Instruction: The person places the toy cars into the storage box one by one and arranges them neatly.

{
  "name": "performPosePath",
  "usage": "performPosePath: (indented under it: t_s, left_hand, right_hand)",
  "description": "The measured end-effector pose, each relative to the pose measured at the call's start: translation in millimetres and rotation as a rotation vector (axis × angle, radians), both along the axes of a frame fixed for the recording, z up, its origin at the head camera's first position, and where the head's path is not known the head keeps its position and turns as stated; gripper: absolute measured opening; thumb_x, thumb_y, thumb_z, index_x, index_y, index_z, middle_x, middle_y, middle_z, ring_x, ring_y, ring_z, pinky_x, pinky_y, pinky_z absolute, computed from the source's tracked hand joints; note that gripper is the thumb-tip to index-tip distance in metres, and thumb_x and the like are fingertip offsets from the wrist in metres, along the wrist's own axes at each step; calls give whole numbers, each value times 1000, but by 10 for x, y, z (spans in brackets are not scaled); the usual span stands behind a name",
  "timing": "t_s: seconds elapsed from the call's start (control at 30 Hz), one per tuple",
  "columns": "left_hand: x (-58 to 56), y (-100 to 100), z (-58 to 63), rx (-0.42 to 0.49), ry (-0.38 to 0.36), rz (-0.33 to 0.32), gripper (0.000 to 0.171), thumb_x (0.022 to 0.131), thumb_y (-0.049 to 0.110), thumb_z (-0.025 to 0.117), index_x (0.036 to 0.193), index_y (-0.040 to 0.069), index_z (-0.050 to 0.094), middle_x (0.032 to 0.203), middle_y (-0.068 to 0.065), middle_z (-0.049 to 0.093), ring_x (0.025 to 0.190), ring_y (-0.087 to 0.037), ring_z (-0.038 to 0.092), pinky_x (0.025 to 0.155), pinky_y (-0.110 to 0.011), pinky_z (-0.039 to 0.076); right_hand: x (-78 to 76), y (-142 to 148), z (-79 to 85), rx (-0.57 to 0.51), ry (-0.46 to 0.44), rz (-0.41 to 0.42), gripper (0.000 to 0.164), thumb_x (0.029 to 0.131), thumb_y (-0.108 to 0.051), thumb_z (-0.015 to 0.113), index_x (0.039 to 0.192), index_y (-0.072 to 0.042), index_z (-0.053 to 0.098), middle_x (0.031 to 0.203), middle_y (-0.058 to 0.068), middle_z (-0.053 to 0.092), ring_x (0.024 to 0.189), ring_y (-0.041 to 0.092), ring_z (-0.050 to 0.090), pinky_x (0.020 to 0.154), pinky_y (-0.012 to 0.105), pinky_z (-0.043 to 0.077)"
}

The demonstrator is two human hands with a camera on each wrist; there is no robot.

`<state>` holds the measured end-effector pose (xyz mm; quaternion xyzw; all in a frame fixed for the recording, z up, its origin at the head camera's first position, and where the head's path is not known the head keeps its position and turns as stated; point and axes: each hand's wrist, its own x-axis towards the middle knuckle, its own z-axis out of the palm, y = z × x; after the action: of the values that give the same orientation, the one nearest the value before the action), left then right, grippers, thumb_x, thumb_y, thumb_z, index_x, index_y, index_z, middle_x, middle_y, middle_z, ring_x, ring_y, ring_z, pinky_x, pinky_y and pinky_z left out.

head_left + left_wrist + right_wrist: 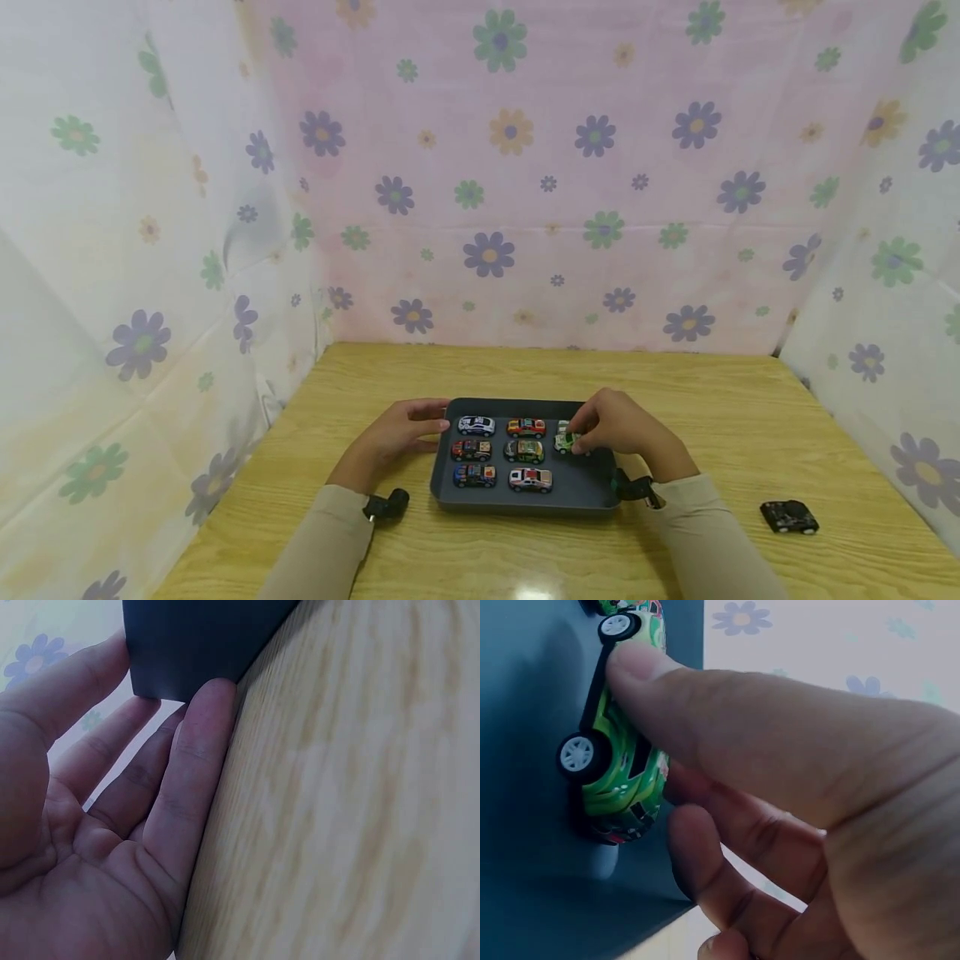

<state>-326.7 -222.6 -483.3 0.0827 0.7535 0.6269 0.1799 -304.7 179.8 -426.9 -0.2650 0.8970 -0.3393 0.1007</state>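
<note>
In the head view, a dark grey tray (577, 492) lies on the wooden table with several toy cars in rows. My right hand (626, 429) reaches over its right side. Thumb and fingers pinch a green toy car (622, 769), seen close in the right wrist view; its white-hubbed wheels face the camera. Part of another green car (630, 606) shows at the top of that view. My left hand (112, 817) is at the tray's left side, fingers mostly straight and touching its outer wall (199, 645).
Cars in the tray include a white-and-blue one (476, 426), a red-and-yellow one (527, 427) and a white-and-red one (530, 480). A black toy car (790, 517) sits on the table (750, 417) at the right. Flowered cloth (555, 208) walls the back and sides.
</note>
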Motion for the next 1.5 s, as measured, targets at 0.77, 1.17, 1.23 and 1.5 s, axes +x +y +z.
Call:
performPosePath:
  t_s: [0.77,1.17,1.23,1.5]
  left_hand:
    - [-6,11,14,15,-5,-1,62,94,25,79,149,11,55,149,-17,57,124,-28,66,95,-44,62]
    - [8,14,4,9,-12,12,59,95,22,78,149,12,56,150,-16,56,125,-29,65,94,-44,62]
    - [4,14,0,10,-12,11,59,95,23,78,149,12,56,150,-17,56,125,-29,65,94,-44,62]
    - [-1,17,17,11,-23,16,60,93,24,80,148,14,57,150,-15,57,126,-28,64,94,-43,62]
  right_hand:
    - [61,-88,16,50,-40,-78,20,77,-6,91,96,-8,83,93,2,78,75,10,70,65,28,61]
    - [68,-102,-48,67,-19,-82,19,77,-9,91,94,-12,84,93,-1,77,74,9,70,66,29,61]
    - [69,-104,-56,67,-21,-83,19,77,-10,91,94,-12,84,94,-1,77,73,9,70,66,28,61]
    - [57,-98,-31,85,-10,-77,18,77,-11,92,94,-13,84,94,-1,78,75,9,70,67,29,62]
